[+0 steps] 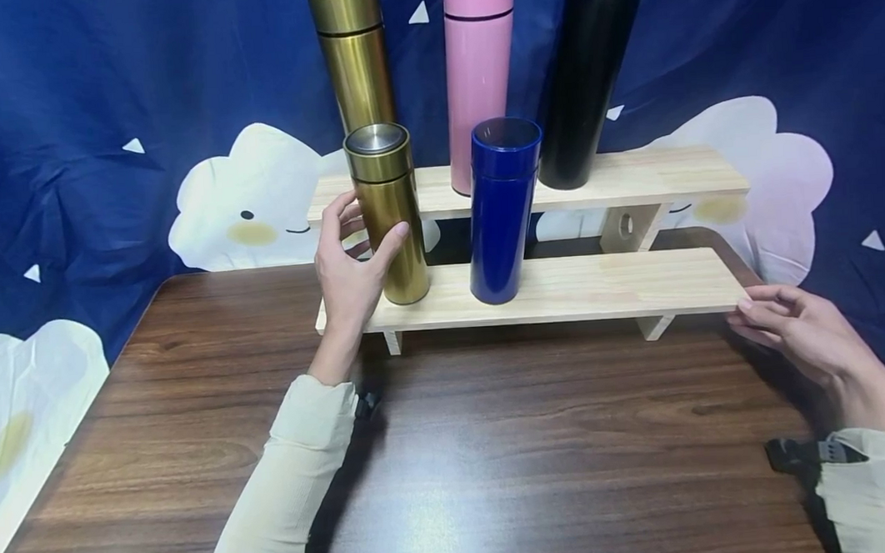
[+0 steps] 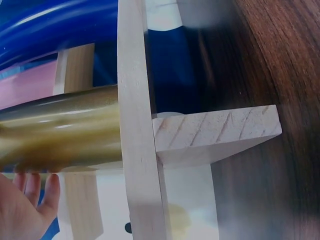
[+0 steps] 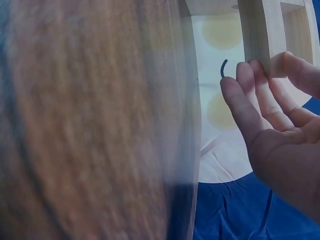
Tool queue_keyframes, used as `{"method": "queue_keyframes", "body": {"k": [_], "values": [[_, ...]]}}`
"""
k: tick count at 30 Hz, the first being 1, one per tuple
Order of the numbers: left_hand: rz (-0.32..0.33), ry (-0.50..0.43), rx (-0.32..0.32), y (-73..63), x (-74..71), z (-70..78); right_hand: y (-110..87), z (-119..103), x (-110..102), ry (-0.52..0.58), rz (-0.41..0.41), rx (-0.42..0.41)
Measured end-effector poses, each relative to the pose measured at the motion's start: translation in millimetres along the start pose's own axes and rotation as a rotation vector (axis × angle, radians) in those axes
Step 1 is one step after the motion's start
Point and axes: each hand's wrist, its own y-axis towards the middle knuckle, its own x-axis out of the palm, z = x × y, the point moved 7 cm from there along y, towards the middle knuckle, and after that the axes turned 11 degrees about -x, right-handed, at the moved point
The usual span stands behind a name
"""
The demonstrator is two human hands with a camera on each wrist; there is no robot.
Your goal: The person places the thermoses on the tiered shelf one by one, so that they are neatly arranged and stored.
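Note:
My left hand (image 1: 348, 273) holds a short gold thermos (image 1: 388, 200) standing on the lower step of a pale wooden two-tier shelf (image 1: 623, 284). The thumb lies across its front and the fingers reach around its left side; in the left wrist view those fingers (image 2: 50, 197) are beside the gold body. At the shelf's right end, my right hand (image 1: 813, 332) pinches the corner of the lower board, thumb above and fingertips below. Close to the gold thermos on the right stands a blue thermos (image 1: 503, 223), upright on the same board.
On the upper board (image 1: 655, 173) stand a taller gold thermos (image 1: 360, 72), a pink thermos (image 1: 479, 82) and a black thermos (image 1: 590, 77). The shelf rests toward the back of a dark wooden table (image 1: 534, 439). Behind hangs a blue curtain (image 1: 101, 69) with cloud prints.

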Motion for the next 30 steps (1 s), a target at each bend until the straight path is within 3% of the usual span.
{"method": "queue_keyframes", "body": {"k": [10, 14, 18, 30], "values": [[0.011, 0.020, 0.031, -1.7, -9.2, -1.0, 1.8, -1.5, -2.1, -0.111, 0.090, -0.010], [0.009, 0.045, 0.025, -3.3, -11.2, -3.1, 1.1, -2.2, -4.4, -0.295, 0.139, -0.002], [0.010, 0.048, 0.038, -4.2, -13.5, -3.6, 0.5, -6.9, -6.7, -0.563, 0.163, 0.014], [0.002, 0.115, 0.073, -4.9, -24.6, -8.0, 1.2, -28.3, 4.9, -0.843, 0.233, -0.029]]}}
